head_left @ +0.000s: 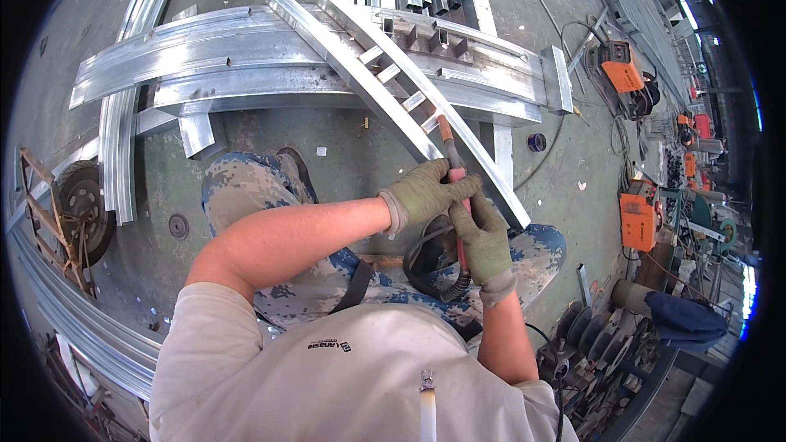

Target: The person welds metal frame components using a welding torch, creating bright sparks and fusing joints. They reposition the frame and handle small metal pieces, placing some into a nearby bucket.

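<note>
My left hand (427, 195), in a green work glove, is closed around the upper part of a welding torch (457, 173) with a red handle. Just below it my right hand (485, 241), gloved alike, wraps the lower handle, where a black cable runs off toward my lap. The torch's copper-brown nozzle (444, 128) points away from me and lies close to the last short crosspiece (431, 121) of a ladder-like metal frame (378, 100). Two long shiny rails form this frame, with several short rungs between them. Its near end reaches beside my hands.
Broad metal channels (270, 78) lie crosswise beneath the frame. Orange welding machines (639, 221) and cables stand at the right, near dark wire spools (589, 331). A wheeled cart (78, 205) is at the left. A cigarette (427, 413) shows at the lower edge.
</note>
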